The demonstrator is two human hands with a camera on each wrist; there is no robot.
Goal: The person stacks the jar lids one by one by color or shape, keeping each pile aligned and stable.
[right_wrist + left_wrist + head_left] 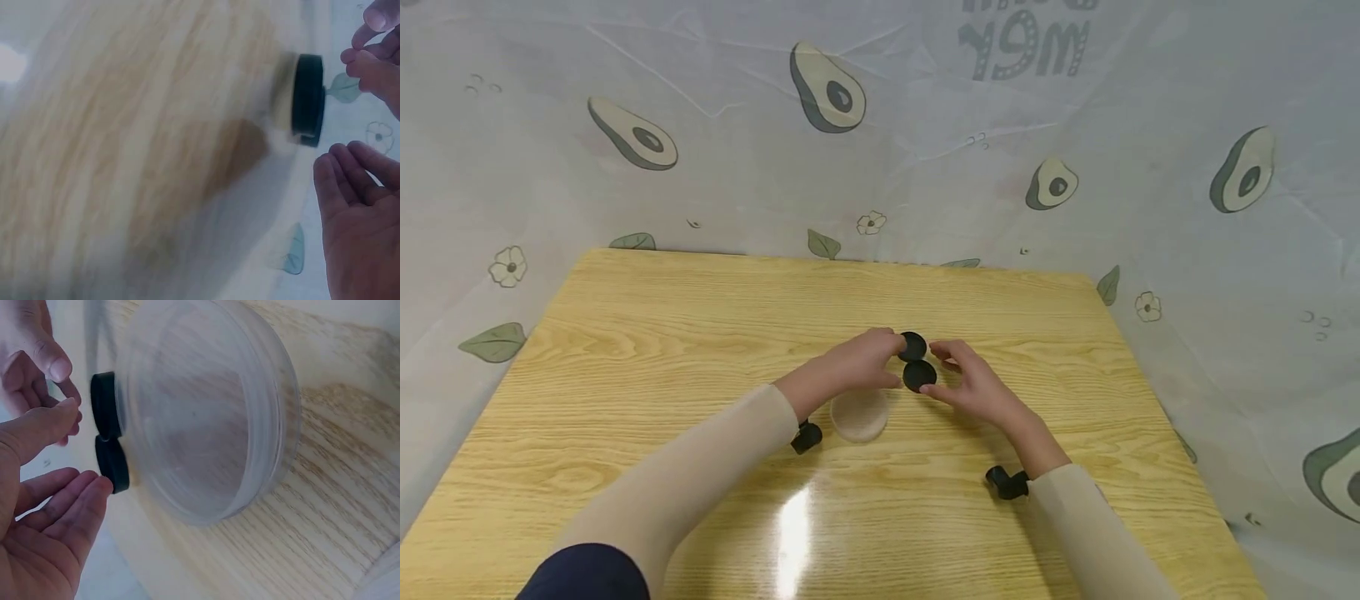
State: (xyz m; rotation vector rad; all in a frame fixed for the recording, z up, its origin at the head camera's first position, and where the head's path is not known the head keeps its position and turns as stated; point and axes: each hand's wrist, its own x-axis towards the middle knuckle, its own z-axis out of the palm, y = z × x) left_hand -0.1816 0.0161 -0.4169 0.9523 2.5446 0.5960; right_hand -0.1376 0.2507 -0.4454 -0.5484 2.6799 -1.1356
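I see two black discs (919, 377) touching, toward the desk's (715, 304) far edge; my left grip (859, 360), partly open, fingertips the farther; my right grip (976, 388) (also open) holds neither; a clear dish (859, 417) lies beside them.

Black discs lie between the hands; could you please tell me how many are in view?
2: in the head view, the far disc is by the left hand, the near disc by the right hand. Others could be hidden behind the hands.
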